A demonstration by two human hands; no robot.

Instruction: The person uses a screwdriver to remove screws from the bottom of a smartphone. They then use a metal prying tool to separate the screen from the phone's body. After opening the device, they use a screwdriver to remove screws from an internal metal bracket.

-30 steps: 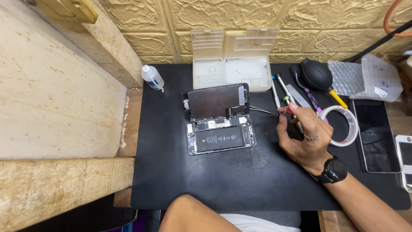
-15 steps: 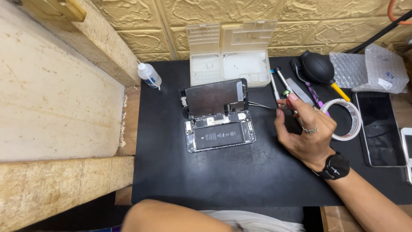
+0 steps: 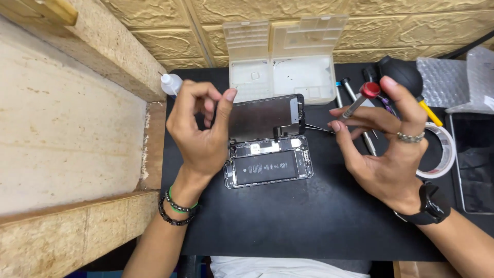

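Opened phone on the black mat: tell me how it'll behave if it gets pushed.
The opened phone would probably slide as one flat, stiff body. Its lifted screen panel seems joined only along one edge, so it may swing or strain there. Exposed internals look fragile.

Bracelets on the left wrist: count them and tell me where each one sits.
2. A green-and-dark bracelet sits nearer the left hand; a black beaded bracelet sits just below it toward the forearm. Others could be hidden.

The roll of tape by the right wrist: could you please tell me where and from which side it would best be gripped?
Probably by the outer rim of the roll of tape, from above and the right. It lies flat on the black mat with an open centre, so fingers can pinch the ring's wall. The right hand covers its left part.
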